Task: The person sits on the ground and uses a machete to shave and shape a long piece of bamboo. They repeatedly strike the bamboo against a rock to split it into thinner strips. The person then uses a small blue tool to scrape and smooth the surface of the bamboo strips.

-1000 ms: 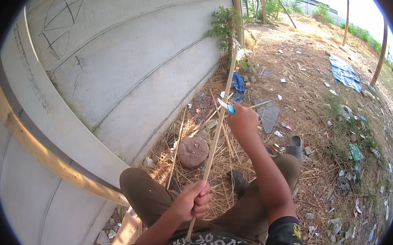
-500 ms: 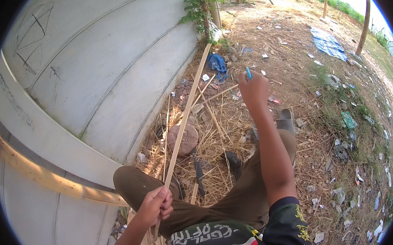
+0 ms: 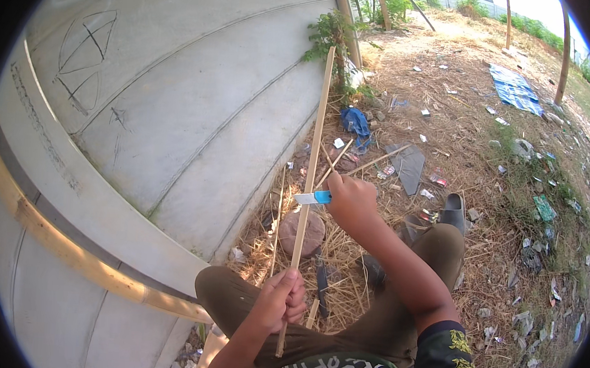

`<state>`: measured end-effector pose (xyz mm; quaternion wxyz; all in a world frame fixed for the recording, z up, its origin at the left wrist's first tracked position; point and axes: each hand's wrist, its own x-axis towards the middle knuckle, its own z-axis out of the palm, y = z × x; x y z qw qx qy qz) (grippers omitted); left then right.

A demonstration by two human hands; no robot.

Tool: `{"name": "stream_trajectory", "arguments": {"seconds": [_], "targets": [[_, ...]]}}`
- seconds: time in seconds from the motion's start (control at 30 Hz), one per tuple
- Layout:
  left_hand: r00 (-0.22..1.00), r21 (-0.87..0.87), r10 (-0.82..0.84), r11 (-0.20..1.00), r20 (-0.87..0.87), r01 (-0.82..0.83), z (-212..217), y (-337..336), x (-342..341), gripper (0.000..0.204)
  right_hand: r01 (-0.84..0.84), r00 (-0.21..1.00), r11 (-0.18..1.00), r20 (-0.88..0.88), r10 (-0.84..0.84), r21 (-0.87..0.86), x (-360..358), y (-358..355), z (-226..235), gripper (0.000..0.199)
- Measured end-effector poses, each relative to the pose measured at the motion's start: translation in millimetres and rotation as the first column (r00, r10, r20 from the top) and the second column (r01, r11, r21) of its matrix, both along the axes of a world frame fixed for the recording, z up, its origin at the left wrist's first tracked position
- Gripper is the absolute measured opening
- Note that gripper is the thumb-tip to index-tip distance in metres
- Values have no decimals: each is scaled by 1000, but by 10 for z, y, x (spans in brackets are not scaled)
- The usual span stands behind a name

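Strip in low left fist, blue cutter in forward-reaching right fist.

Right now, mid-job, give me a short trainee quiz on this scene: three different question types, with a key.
1. What does the right hand hold?
2. True or false: the left hand is closed around the lower part of the pale strip.
3. The flat sheet on the ground at the upper right is mainly: A) red, B) blue, C) black.

Key:
1. A blue-handled knife, its blade lying across the strip in this view.
2. True.
3. B.
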<state>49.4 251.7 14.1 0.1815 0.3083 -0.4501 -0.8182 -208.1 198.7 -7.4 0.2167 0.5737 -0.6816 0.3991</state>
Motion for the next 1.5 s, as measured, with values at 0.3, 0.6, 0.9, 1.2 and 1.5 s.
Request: {"name": "stream_trajectory", "arguments": {"seconds": [0.3, 0.6, 0.9, 1.2, 1.5], "targets": [[963, 63, -252, 967, 94, 247, -171, 269, 129, 37, 467, 786, 845, 316, -532, 261, -1200, 108, 266, 16], [977, 149, -209, 966, -45, 213, -103, 61, 167, 40, -101, 987, 970, 99, 125, -220, -275, 162, 79, 9], [954, 197, -301, 934, -12, 297, -250, 109, 356, 41, 229, 955, 964, 223, -196, -135, -763, 132, 179, 15], [951, 158, -307, 941, 21, 301, -154, 148, 442, 41, 328, 894, 943, 304, -329, 58, -995, 125, 213, 18], [938, 85, -177, 984, 297, 159, -297, 348, 960, 42, 609, 614, 782, 545, -570, 133, -1780, 262, 23, 32]]}}
